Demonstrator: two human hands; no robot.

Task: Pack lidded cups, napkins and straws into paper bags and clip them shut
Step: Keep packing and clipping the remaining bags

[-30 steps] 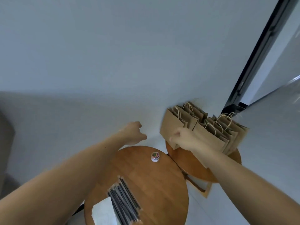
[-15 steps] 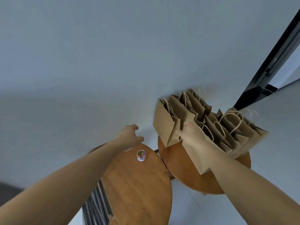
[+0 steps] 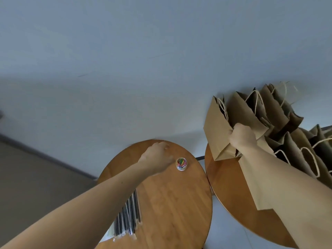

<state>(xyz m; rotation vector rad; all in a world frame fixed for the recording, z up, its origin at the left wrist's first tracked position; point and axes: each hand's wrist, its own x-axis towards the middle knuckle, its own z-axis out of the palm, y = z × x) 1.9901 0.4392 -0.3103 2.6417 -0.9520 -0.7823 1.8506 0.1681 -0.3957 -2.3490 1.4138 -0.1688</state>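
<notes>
Several brown paper bags with twine handles stand crowded on the right round wooden table [image 3: 226, 180]. My right hand [image 3: 241, 136] grips the leftmost paper bag [image 3: 215, 130] at its side fold. My left hand [image 3: 156, 157] hovers over the far part of the left round wooden table [image 3: 172, 203], fingers loosely curled and holding nothing, just left of a small clear tub of coloured clips [image 3: 181, 164]. A bundle of wrapped black straws [image 3: 128, 215] lies at that table's near left, partly under my left forearm. No cups show.
A white napkin stack [image 3: 110, 234] peeks out beneath the straws. A plain wall rises right behind both tables. A narrow gap of floor [image 3: 228, 232] separates the two tabletops. Grey floor and a dark baseboard [image 3: 45, 159] lie to the left.
The view has swung left and down, so the bags now sit at the right edge. My right hand keeps its hold on the leftmost bag. My left hand has dropped closer to the clip tub.
</notes>
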